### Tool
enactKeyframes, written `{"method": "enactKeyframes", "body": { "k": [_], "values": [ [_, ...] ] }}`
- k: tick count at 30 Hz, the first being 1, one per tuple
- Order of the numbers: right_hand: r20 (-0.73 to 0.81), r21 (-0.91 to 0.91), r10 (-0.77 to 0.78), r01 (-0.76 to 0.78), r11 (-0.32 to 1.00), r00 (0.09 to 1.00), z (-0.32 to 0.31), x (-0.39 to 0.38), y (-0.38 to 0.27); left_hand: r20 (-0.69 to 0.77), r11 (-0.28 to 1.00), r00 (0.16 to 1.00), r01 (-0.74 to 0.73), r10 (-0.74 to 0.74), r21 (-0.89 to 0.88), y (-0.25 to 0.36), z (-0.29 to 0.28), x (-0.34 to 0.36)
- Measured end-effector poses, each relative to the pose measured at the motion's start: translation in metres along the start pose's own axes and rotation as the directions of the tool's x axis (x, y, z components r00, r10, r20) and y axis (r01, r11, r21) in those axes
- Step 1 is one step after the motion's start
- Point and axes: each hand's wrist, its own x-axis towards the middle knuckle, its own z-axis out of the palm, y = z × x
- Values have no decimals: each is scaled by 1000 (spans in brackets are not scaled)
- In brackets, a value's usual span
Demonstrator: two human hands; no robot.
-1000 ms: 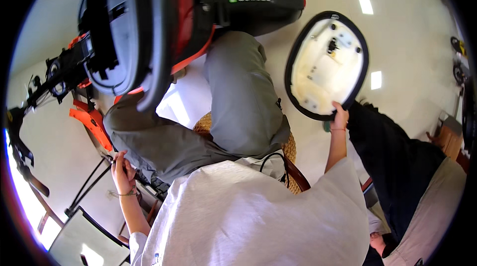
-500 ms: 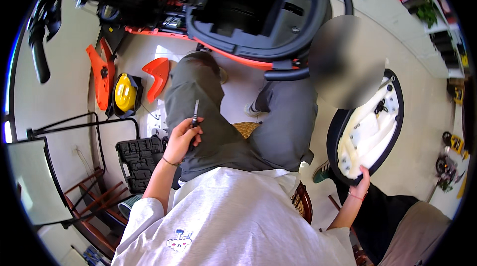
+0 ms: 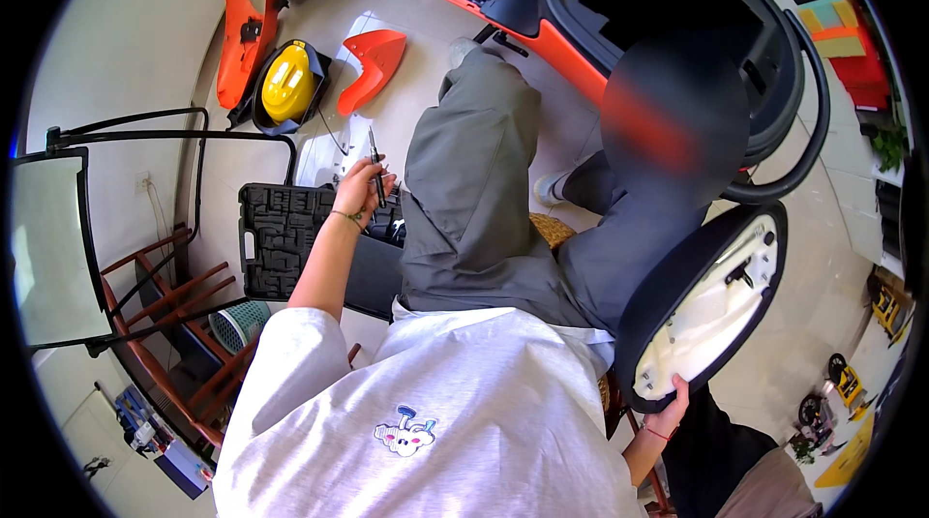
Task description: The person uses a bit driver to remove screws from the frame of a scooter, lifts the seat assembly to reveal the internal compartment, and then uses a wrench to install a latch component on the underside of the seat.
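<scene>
My left hand is closed around a screwdriver with a dark handle and thin silver shaft pointing away from me. It is over the edge of an open black tool case, left of my knee. On the right, my right hand grips the near end of a scooter seat. The seat stands tilted on its side beside my leg, its white underside and metal bar showing. Ahead is the scooter body, orange and dark grey, with an open seat compartment; a blurred patch covers part of it.
Orange panels and a yellow rounded shell in a black holder lie on the floor ahead left. A black metal frame and wooden chair stand at left. Another person's dark clothing shows at lower right; shelves line the right.
My view has turned toward the left, so the scooter appears farther right. My left hand, with the screwdriver, has moved from over my thigh to above the tool case. The seat has tilted more edge-on.
</scene>
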Motion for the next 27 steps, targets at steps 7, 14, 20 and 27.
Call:
{"method": "enactKeyframes", "body": {
  "k": [7, 14, 20, 27],
  "values": [
    [-50, -40, -35, 33, 999, 998, 8, -24, -1, -46, 994, 994, 98, -101, -57, -38, -17, 30],
    [-16, -198, -92, 87, 976, 996, 46, -53, -3, 41, 985, 991, -132, 128, 108, 11, 39, 70],
    [-77, -183, -119, 103, 978, 990, 55, -45, 0, 172, 978, 972, -179, 160, 103, 70, 121, 150],
    [-142, -154, -98, 76, 985, 985, 59, -48, 1, 168, 923, 951, -295, 259, 246, 108, 199, 251]
  ]
}}
